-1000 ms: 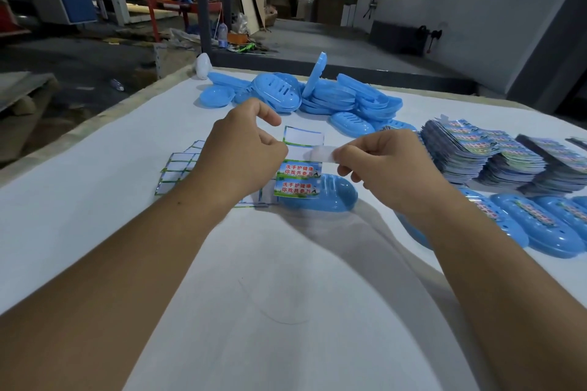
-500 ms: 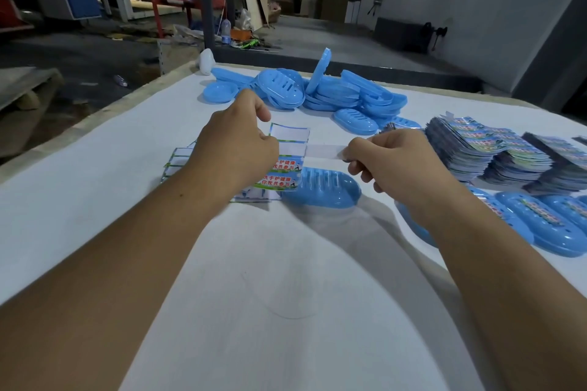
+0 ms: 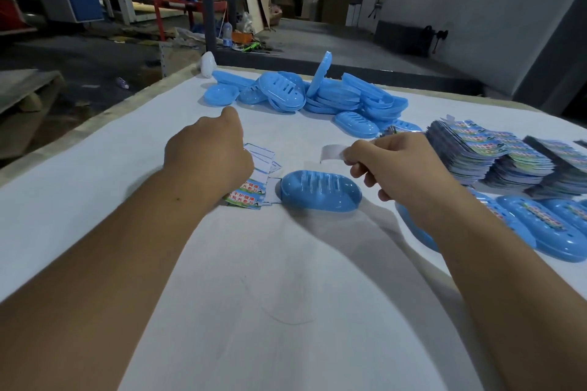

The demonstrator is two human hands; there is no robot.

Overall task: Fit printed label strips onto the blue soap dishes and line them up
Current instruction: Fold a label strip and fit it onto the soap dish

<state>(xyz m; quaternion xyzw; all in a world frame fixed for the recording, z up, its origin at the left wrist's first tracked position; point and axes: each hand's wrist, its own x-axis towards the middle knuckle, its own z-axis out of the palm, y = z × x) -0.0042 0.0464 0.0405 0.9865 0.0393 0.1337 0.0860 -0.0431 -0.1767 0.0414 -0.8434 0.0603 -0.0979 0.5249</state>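
Since the earlier frames the left hand (image 3: 208, 154) has dropped from the raised strip down onto the label sheets (image 3: 251, 184), and the right hand (image 3: 394, 165) has drawn away to the right, so the two hands now sit apart with the bare soap dish (image 3: 320, 190) between them. The left hand presses knuckles-up on the sheets, fingers curled under; whether it grips a sheet I cannot tell. The printed label (image 3: 246, 197) with red characters peeks out below its wrist, touching the dish's left end. The right hand pinches a thin white strip (image 3: 332, 154) between thumb and forefinger, holding it above the far edge of the dish, clear of the plastic. The dish lies upside down, slotted bottom upward, on the white surface (image 3: 95, 187). Behind, at the far edge, a loose pile of blue dishes (image 3: 317, 95) is heaped, one standing on edge. To the right, fanned label stacks (image 3: 495, 159) lie beside a row of labelled dishes (image 3: 533, 222) running off the frame's right side.
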